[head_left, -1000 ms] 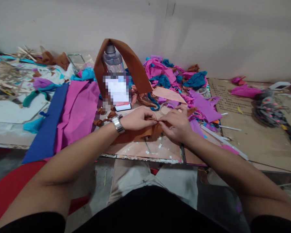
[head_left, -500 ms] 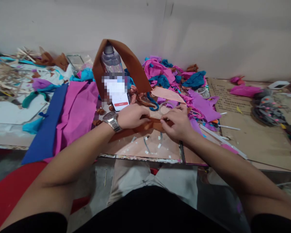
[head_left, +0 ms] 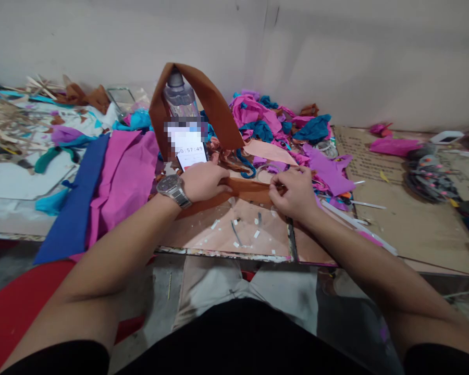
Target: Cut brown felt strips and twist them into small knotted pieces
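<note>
1. Now: both hands sit mid-frame, over the peach-coloured desk (head_left: 203, 237) and above its near edge.
2. Left hand (head_left: 205, 179): closed around the left end of a brown paper strip (head_left: 248, 188), fingers curled over it. A wristwatch (head_left: 171, 186) is on that wrist.
3. Right hand (head_left: 295, 194): fingers drawn narrow, pinching the right end of the same strip.
4. The strip runs roughly level from one hand to the other, at the centre of the frame. Cannot tell whether it touches the desk.
5. Small white bits (head_left: 214, 224) lie scattered on the desk just below the strip.
6. Just above the left hand a phone (head_left: 191, 152) leans against a bottle (head_left: 179, 96), screen lit. A brown band (head_left: 214, 107) is draped over the bottle's cap.
7. Left of the bottle, a pink sheet (head_left: 127, 172) and a blue sheet (head_left: 76, 200) lie side by side.
8. Upper centre-right: a heap of scraps (head_left: 273, 125) in pink, teal and purple, close behind the right hand.
9. Right of frame: cardboard (head_left: 398, 219) lies flat, with a dark bundle of cords (head_left: 430, 179) on it.
</note>
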`<action>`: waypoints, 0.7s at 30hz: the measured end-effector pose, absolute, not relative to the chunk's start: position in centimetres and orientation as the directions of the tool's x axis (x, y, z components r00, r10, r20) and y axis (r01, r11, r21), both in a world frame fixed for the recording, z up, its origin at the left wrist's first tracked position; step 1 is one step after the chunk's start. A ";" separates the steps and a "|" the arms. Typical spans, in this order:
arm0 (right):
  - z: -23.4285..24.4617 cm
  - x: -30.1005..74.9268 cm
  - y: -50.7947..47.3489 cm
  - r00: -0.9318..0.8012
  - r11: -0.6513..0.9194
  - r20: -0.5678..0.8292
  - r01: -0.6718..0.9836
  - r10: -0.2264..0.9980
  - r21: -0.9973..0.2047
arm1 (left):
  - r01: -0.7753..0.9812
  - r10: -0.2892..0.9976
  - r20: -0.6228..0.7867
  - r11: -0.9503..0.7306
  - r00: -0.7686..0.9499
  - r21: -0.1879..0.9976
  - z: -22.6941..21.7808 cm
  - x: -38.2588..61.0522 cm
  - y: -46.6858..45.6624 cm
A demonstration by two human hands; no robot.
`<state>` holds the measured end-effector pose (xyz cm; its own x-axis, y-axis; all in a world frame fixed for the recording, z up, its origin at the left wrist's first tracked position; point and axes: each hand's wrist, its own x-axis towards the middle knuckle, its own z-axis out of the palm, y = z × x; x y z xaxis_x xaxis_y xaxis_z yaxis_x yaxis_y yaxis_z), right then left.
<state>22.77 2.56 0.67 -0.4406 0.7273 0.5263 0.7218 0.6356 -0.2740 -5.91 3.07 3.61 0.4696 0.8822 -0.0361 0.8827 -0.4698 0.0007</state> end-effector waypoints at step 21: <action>0.5 20.7 0.3 -0.635 0.778 0.452 0.550 0.626 -0.304 | 0.622 0.668 0.079 -0.724 0.740 0.298 3.3 -3.0 1.2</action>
<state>20.71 0.30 0.49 -0.6354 0.6263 0.4518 0.5500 0.7777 -0.3045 -2.96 1.16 3.30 0.7401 0.6678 0.0794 0.6216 -0.7244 0.2980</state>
